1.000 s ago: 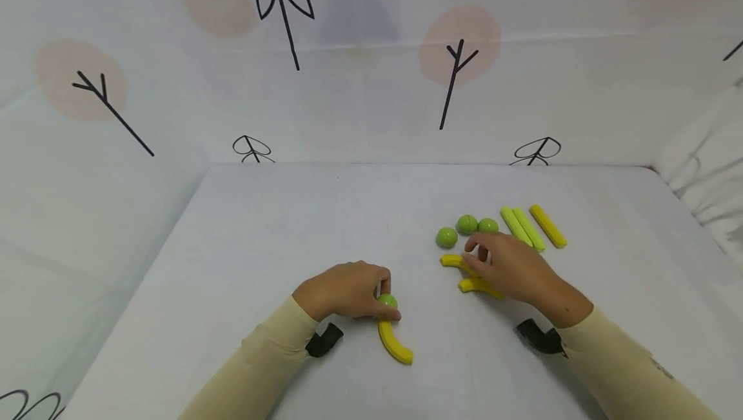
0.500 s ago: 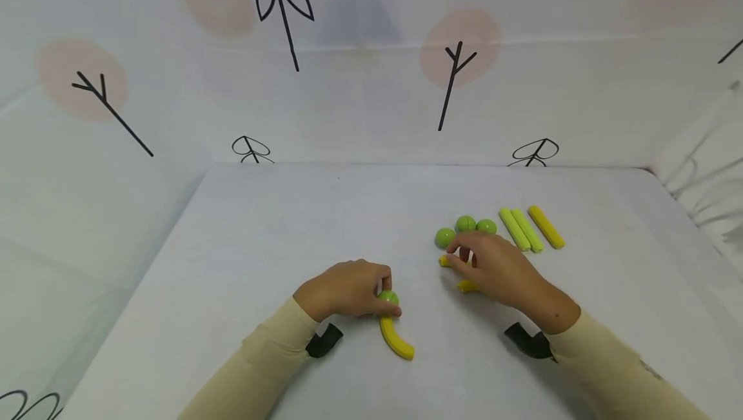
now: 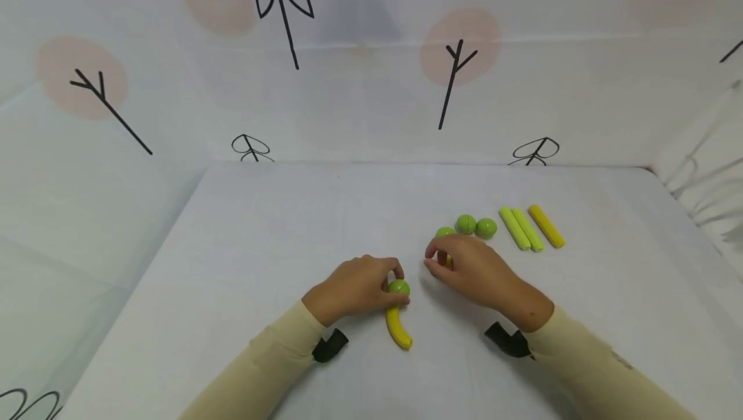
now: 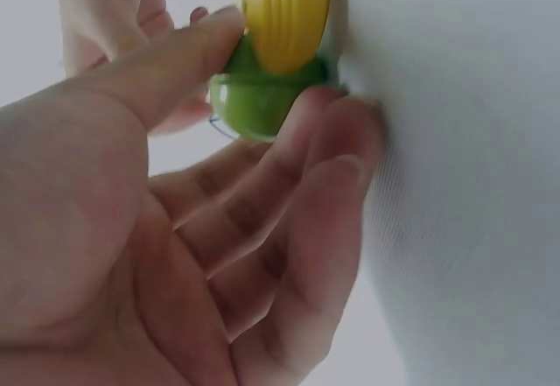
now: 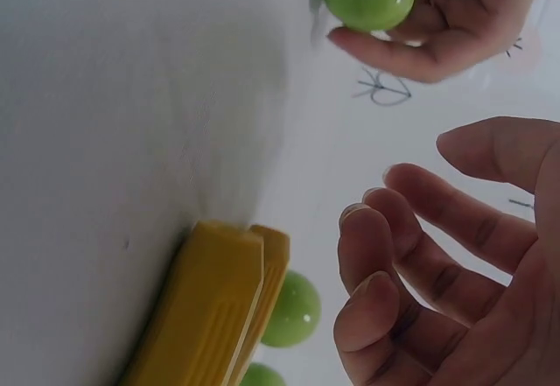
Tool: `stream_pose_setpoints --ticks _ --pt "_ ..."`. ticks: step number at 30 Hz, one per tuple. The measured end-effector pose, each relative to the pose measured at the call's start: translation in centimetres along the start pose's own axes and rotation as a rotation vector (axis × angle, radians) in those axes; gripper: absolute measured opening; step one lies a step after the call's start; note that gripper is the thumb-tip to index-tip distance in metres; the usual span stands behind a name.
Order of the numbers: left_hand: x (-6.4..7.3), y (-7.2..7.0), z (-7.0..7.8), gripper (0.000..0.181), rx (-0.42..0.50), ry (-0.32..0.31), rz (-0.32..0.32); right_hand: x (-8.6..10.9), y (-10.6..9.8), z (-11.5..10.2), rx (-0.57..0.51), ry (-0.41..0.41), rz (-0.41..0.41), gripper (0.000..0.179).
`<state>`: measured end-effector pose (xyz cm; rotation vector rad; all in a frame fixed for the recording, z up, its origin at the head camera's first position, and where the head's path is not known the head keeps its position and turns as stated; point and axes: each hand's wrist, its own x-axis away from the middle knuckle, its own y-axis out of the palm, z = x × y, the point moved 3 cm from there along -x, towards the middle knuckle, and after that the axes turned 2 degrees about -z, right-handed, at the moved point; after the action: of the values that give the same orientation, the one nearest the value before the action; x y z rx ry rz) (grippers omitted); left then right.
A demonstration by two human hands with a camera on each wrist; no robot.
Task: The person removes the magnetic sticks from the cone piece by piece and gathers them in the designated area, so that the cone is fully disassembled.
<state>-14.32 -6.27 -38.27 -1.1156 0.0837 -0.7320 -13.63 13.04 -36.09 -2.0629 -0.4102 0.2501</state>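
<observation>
My left hand (image 3: pixel 356 288) pinches a shiny green ball (image 3: pixel 398 288) with a seam line between thumb and fingers, low over the white table. Against the ball's near side lies the end of a curved yellow piece (image 3: pixel 398 330); in the left wrist view this ridged yellow piece (image 4: pixel 289 10) overlaps the green ball (image 4: pixel 254 106). My right hand (image 3: pixel 473 271) hovers to the right with loosely bent fingers and nothing between them. Beneath it are two curved yellow pieces, mostly hidden in the head view; the right wrist view shows these yellow pieces (image 5: pixel 206 307) beside its fingers.
Beyond my right hand sit a green ball (image 3: pixel 466 224), another green ball (image 3: pixel 486 228) and a partly covered green ball (image 3: pixel 445 232). Two light-green sticks (image 3: pixel 521 230) and a yellow stick (image 3: pixel 546 226) lie to their right. A patterned white cloth (image 3: pixel 360 97) hangs behind the table.
My left hand has shifted slightly right and away, and the green ball and curved yellow piece have moved with it. My right hand has moved left across the yellow pieces, closer to my left.
</observation>
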Motion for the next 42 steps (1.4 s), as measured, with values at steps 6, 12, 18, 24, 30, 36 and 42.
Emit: stream_pose_setpoints --ticks 6,12,18,24,30,36,42 --pt "-0.3 0.3 0.5 0.038 0.103 -0.024 0.045 -0.3 0.9 -0.5 -0.027 0.004 -0.043 0.008" --pt "-0.1 0.4 0.4 0.042 0.131 -0.021 0.028 -0.1 1.5 -0.9 -0.045 -0.018 -0.076 0.007" --pt "0.9 -0.2 0.1 0.044 0.006 -0.088 -0.019 0.3 2.0 -1.1 -0.071 -0.043 -0.109 0.014" --pt "1.3 -0.5 0.1 0.031 -0.09 -0.091 -0.067 0.7 2.7 -1.5 -0.046 -0.125 -0.137 0.032" --pt "1.3 -0.4 0.2 0.034 -0.121 -0.049 -0.082 0.9 3.3 -1.5 -0.004 -0.153 -0.135 0.036" --pt "1.2 -0.3 0.3 0.035 -0.116 -0.036 -0.126 0.8 3.5 -1.3 -0.002 -0.137 -0.151 0.033" --pt "1.0 -0.2 0.2 0.036 -0.123 -0.012 -0.133 0.8 3.5 -1.3 -0.001 -0.129 -0.158 0.035"
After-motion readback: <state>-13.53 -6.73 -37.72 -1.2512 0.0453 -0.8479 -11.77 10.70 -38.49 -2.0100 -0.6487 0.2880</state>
